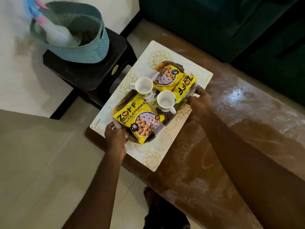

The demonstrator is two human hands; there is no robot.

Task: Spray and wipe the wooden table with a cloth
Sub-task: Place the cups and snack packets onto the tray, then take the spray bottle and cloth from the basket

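Two curled grips (115, 138) (200, 98) on the tray (123, 100)

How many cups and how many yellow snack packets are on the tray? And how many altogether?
White cups: 2
Yellow snack packets: 2
Total on the tray: 4

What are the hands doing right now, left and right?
Left hand: grips one end of the tray.
Right hand: grips the tray's opposite end.
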